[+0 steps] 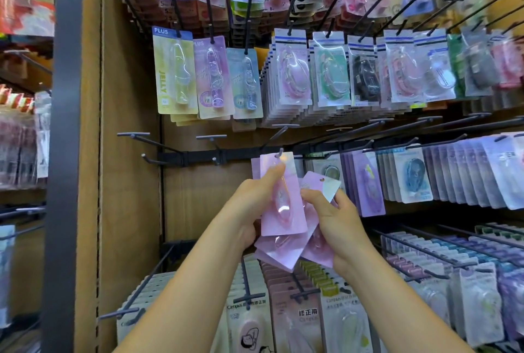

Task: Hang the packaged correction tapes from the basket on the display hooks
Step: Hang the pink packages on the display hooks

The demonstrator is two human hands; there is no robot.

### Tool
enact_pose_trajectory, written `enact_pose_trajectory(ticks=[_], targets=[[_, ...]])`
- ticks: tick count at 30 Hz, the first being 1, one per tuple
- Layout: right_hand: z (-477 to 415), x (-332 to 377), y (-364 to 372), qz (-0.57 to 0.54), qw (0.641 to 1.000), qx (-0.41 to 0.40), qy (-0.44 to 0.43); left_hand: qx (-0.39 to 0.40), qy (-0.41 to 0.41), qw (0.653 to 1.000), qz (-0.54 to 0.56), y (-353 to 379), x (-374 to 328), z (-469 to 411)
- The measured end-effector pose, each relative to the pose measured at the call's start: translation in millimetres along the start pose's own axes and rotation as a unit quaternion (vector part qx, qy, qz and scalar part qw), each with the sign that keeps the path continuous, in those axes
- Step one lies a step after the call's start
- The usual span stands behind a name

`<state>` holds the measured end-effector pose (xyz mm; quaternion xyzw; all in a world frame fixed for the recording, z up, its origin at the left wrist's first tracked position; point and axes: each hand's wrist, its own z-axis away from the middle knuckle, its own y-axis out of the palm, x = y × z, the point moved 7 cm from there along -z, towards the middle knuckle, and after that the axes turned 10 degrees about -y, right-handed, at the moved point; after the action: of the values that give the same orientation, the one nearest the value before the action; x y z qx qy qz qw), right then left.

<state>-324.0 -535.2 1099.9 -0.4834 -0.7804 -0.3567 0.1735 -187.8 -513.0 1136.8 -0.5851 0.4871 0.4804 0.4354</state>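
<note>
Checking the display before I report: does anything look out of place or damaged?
Nothing looks damaged. Only two hooks left of the pink pack held by the left hand hang bare, beside full ones.

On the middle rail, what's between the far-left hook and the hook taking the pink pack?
One bare hook, nothing hung on it; head view.

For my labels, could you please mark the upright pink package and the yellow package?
upright pink package point(292, 210): head view, card right of blister.
yellow package point(174, 71): head view, clear blister's middle.
</note>
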Motion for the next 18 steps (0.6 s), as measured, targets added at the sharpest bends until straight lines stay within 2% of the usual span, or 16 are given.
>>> enact_pose_trajectory(ticks=[6,14,18], targets=[[6.2,-6.0,-16.4,0.004,0.999,-0.032,0.003,0.093,-0.012,0.993,0.067,-0.4,27.2,8.7],[15.8,24.8,-66.9,0.068,0.990,-0.108,-0.069,0.027,-0.024,0.999,-0.012,-7.2,36.4,-16.5],[23.6,31.8,-81.9,0.070,0.992,-0.086,-0.065,-0.012,-0.028,0.999,-0.030,-10.8,34.8,-35.7]])
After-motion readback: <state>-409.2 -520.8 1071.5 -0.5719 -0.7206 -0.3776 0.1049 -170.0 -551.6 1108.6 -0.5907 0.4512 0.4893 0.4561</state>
